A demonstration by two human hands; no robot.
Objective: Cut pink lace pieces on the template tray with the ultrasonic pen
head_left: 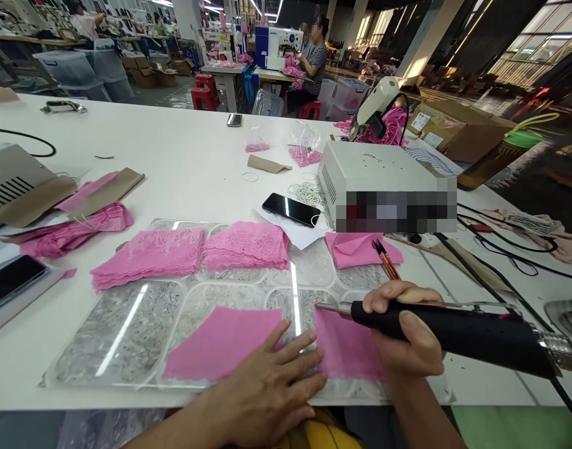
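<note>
My right hand (410,327) is wrapped round a black corded hand tool (454,330), whose narrow metal tip points left. The tip lies over the upper left corner of a flat pink fabric piece (342,346); whether it touches cannot be told. My left hand (271,383) lies flat, fingers spread, between that piece and a second pink fabric piece (225,343), partly covering the latter's right edge. Both pieces lie on a clear patterned mat (127,337). Behind them are two stacks of pink lace pieces, one on the left (150,254) and one in the middle (246,246).
A grey box (374,171) stands at the back right, with a phone (290,209) beside it. Pens (386,259) lie near folded pink fabric (356,248). Cables (491,280) run along the right. Another phone (15,280) is at left. A person (314,62) sits at a sewing machine beyond.
</note>
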